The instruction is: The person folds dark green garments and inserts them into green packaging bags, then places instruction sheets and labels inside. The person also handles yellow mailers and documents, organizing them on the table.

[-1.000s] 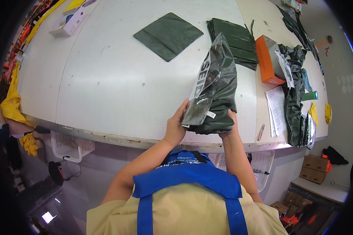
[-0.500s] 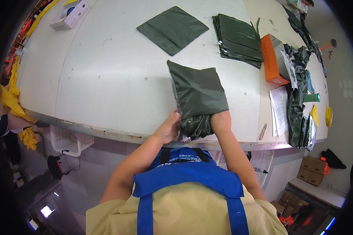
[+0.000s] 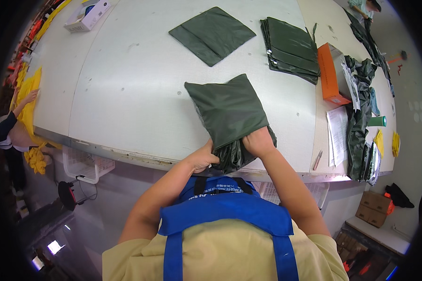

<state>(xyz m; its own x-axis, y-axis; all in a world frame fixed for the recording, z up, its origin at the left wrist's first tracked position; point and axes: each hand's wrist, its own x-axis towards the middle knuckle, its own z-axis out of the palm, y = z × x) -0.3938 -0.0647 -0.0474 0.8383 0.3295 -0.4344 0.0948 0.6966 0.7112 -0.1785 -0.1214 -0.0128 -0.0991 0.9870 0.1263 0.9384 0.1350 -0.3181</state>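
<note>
Beside the counter's (image 3: 126, 93) left end, a co-worker's hand (image 3: 31, 96) rests on loose yellow fabric (image 3: 29, 114). At the front edge, the person's left hand (image 3: 204, 158), forearm slanting inward, pinches the crumpled lower end of a dark green bag (image 3: 229, 107) between thumb and fingers. The bag is smooth, faintly shiny and squarish. Right of it, the right hand (image 3: 259, 142) reaches into the gathered folds, fingers hidden, so whether they are spread or pressed together cannot be told. Farther right lies a layered stack (image 3: 293, 49) of flat green squares. A second ago the bag's lettered side showed; now its plain green face does.
</note>
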